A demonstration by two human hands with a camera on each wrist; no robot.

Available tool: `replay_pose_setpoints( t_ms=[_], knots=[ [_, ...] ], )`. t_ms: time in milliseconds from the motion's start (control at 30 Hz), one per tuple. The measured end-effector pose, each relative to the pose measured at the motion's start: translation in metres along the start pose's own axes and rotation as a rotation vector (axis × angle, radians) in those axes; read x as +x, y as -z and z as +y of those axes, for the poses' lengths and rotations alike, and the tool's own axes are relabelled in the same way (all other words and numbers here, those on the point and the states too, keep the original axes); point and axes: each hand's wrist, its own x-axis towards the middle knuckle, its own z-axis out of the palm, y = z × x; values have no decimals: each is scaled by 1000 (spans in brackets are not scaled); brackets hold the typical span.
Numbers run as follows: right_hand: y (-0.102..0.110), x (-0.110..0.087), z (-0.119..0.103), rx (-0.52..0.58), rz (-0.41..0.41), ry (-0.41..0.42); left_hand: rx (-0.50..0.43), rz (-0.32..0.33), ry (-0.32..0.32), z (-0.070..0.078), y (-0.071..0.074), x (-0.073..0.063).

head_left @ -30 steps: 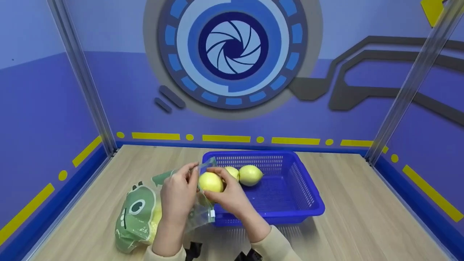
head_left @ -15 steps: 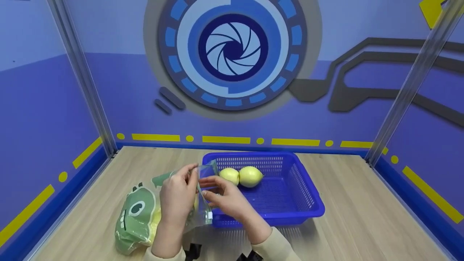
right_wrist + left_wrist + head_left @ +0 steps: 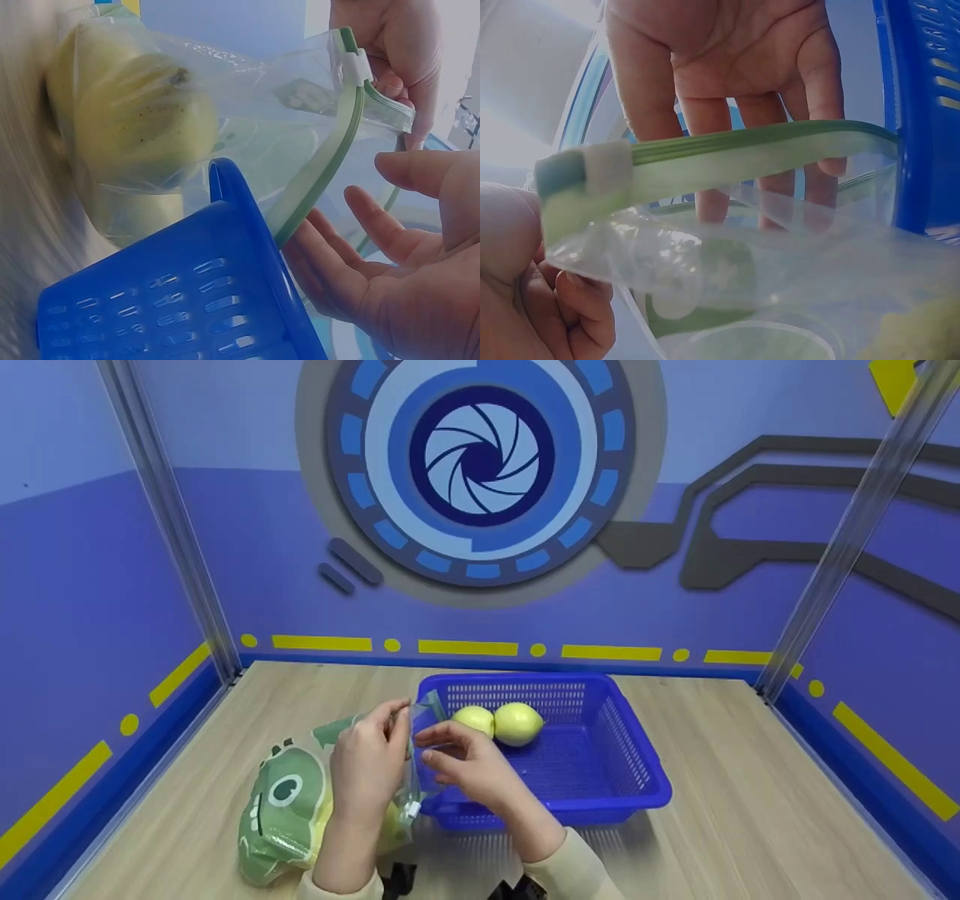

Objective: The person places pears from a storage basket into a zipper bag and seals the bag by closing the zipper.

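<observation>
My left hand (image 3: 367,769) pinches the top edge of a clear zip bag (image 3: 289,802) printed with a green cartoon creature. My right hand (image 3: 472,765) is at the bag's mouth, holding nothing. In the left wrist view its fingers (image 3: 712,202) reach behind the green zip strip (image 3: 765,135) into the opening. Yellow-green, speckled fruits (image 3: 146,124), pear-like, lie low in the bag in the right wrist view. A white slider (image 3: 356,67) sits at one end of the zip. Two similar fruits (image 3: 519,724) rest in the blue basket (image 3: 555,804).
The basket stands just right of the bag, its near-left corner close under my right hand. The bag rests on the wooden table (image 3: 750,810). Blue panels (image 3: 480,622) close off the back and both sides.
A second ago my right hand held a fruit at the bag's mouth; it has let go inside the bag. The slider end of the bag has since shifted left and down.
</observation>
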Motion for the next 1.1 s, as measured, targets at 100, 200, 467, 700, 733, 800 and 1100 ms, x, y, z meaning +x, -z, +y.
replay_pose_setpoints(
  t_ms=[100, 200, 467, 700, 733, 800, 1100],
  knots=[
    [1, 0, -1, -3, 1, 1, -4, -1, 0, 0, 1, 0],
    [2, -2, -1, -4, -1, 0, -4, -2, 2, 0, 1, 0],
    [6, -4, -2, -15, -4, 1, -4, -24, 40, 0, 0, -1],
    [12, -4, -4, -33, 4, 17, -11, -31, 43, 2, 0, 0],
    [13, -4, -4, -35, 3, 18, -10, -29, 37, 2, 0, 0],
    [14, -4, -5, -38, 0, 20, -10, -21, 23, 1, 1, 0],
    [19, -4, -9, -43, 4, 12, -11, -14, 21, 1, 1, 1]
  ],
)
